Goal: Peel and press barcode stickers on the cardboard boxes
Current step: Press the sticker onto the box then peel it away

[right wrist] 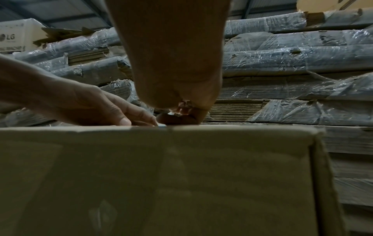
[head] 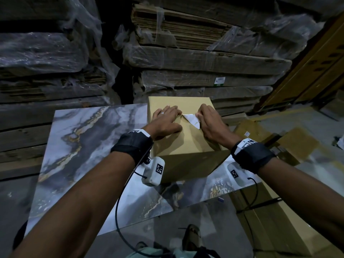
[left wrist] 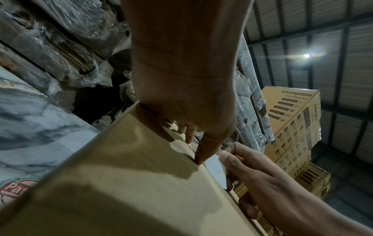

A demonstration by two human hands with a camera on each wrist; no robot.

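A plain brown cardboard box stands on the marble-pattern table. A white sticker lies on the box top, partly lifted and folded into a triangle. My left hand lies flat on the box with straight fingers, its fingertips at the sticker's left corner. In the left wrist view one finger presses down on the box. My right hand pinches the sticker's right edge. In the right wrist view the box wall hides most of the sticker; only a white sliver shows.
Plastic-wrapped stacks of flattened cardboard rise right behind the table. Flat cardboard pieces lie on the floor to the right, and a large box stands by the table's near right corner. Printed cartons are stacked farther right.
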